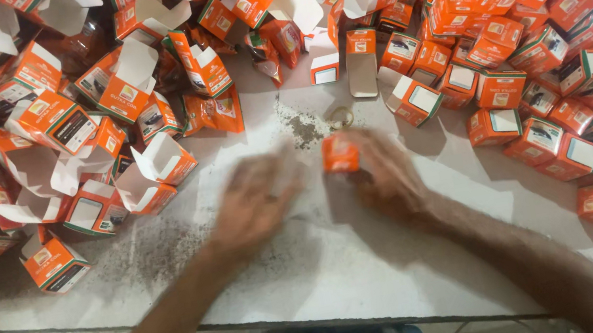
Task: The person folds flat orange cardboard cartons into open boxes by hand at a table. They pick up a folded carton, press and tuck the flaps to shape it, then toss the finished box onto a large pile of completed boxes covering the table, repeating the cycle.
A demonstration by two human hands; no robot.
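Near edge: white table (313,268). Centre: right hand (386,175), fingers closed on a small orange carton (340,153), holding it just above the tabletop; left hand (254,202), blurred, fingers apparently spread, empty. Upper left: open cartons (65,125), flaps up. Upper right: closed cartons (535,54), heaped apart.

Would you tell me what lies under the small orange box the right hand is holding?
Under the small orange box lies bare white table, with a dark speckled patch just behind. The right hand is blurred, so whether the box rests on the table cannot be told.

head view, steeply down, close over white table (329,265)
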